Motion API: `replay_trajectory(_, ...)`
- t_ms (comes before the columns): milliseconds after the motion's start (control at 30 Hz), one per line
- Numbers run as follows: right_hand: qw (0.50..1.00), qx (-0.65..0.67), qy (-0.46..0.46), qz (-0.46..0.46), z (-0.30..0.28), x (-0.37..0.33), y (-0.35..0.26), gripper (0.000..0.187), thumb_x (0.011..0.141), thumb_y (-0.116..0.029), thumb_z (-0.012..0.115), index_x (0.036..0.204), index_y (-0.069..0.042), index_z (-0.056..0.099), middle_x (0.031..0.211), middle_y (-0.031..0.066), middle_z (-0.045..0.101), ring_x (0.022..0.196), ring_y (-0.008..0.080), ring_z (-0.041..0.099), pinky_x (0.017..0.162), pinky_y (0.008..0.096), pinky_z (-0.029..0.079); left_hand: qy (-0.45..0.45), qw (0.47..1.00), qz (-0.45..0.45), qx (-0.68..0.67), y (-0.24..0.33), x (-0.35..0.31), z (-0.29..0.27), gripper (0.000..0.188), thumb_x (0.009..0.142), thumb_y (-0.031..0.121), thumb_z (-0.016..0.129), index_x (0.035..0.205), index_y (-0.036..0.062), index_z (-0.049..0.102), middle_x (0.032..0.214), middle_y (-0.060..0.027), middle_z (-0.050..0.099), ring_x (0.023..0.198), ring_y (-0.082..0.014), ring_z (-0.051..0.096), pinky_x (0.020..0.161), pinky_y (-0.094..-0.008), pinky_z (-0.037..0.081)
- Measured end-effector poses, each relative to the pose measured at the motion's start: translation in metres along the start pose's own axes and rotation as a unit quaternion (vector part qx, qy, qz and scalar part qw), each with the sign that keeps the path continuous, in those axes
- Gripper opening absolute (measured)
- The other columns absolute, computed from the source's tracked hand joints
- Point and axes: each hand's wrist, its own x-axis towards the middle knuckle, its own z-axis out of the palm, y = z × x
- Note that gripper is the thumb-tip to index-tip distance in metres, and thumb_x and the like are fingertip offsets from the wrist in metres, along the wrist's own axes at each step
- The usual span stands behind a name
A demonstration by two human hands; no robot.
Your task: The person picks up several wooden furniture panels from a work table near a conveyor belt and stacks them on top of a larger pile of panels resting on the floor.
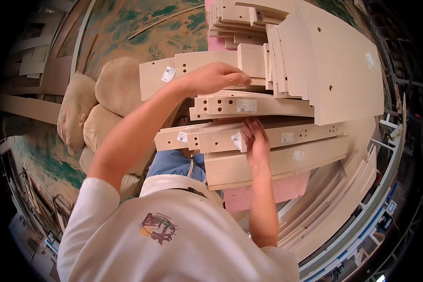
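My left hand point(214, 77) is over the stacked pale wooden boards, fingers stretched loosely to the right beside a short upright wooden block point(251, 61); I see nothing in its grasp. Nearer to me, my right hand point(257, 141) is closed at the upper edge of a long wooden board point(211, 141) with drilled holes and white labels. Part of that grip is hidden behind the fingers. Between the hands runs another drilled board point(216, 105) with a label. A plain board point(230, 167) lies closest to my waist.
Large wooden panels point(348, 70) stand in a row at the right. More drilled boards point(230, 14) are stacked at the far side on pink sheeting point(216, 43). Full beige sacks point(120, 87) sit on the dusty green floor point(174, 28) at left. Long planks point(333, 207) lie lower right.
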Motion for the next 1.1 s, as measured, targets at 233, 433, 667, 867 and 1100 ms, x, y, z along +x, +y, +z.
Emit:
replay_trajectory(233, 0.964, 0.251, 0.089, -0.019, 0.033, 0.036, 0.03, 0.104, 0.098, -0.077, 0.046, 0.169, -0.014, 0.002, 0.172, 0.0098, 0.012, 0.158, 0.0282, 0.012, 0.129, 0.0508, 0.0, -0.033, 0.963, 0.061, 0.262, -0.017, 0.067, -0.006, 0.043, 0.106, 0.041, 0.056, 0.125, 0.0055, 0.072, 0.121, -0.0155, 0.074, 0.112, -0.0313, 0.068, 0.1, -0.0394, 0.05)
replay_trajectory(433, 0.941, 0.313, 0.122, -0.043, 0.037, 0.053, 0.033, 0.087, 0.102, -0.073, 0.043, 0.164, -0.016, 0.024, 0.163, 0.0059, 0.03, 0.147, 0.0225, 0.028, 0.125, 0.0476, 0.013, -0.068, 0.927, -0.086, 0.357, -0.012, 0.049, -0.004, 0.04, 0.104, 0.038, 0.059, 0.12, 0.0037, 0.074, 0.111, -0.0156, 0.076, 0.099, -0.0322, 0.071, 0.093, -0.0393, 0.054)
replay_trajectory(667, 0.907, 0.402, 0.128, -0.017, 0.051, 0.064, 0.027, 0.065, 0.11, -0.06, 0.036, 0.147, -0.007, 0.043, 0.144, 0.0126, 0.052, 0.129, 0.0244, 0.055, 0.104, 0.0399, 0.049, -0.15, 0.96, -0.167, 0.169, -0.048, 0.078, 0.024, 0.061, 0.108, 0.053, 0.048, 0.145, 0.0051, 0.059, 0.136, -0.0144, 0.067, 0.121, -0.024, 0.064, 0.102, -0.0369, 0.052)
replay_trajectory(867, 0.86, 0.462, 0.173, -0.129, 0.058, 0.097, 0.05, 0.069, 0.108, -0.065, 0.035, 0.145, -0.009, 0.05, 0.138, 0.011, 0.06, 0.128, 0.024, 0.058, 0.108, 0.0399, 0.048, -0.194, 0.937, -0.287, 0.053, -0.039, 0.103, 0.058, 0.081, 0.106, 0.07, 0.035, 0.155, 0.007, 0.048, 0.144, -0.0154, 0.061, 0.129, -0.0236, 0.06, 0.105, -0.0367, 0.051)
replay_trajectory(1100, 0.819, 0.539, 0.157, -0.117, 0.073, 0.078, 0.032, 0.075, 0.106, -0.069, 0.033, 0.149, -0.01, 0.048, 0.144, 0.0124, 0.057, 0.132, 0.0292, 0.055, 0.112, 0.0434, 0.046, -0.261, 0.927, -0.266, -0.046, -0.052, 0.104, 0.07, 0.088, 0.103, 0.075, 0.03, 0.16, 0.0088, 0.04, 0.153, -0.016, 0.053, 0.139, -0.0268, 0.054, 0.112, -0.0384, 0.048)
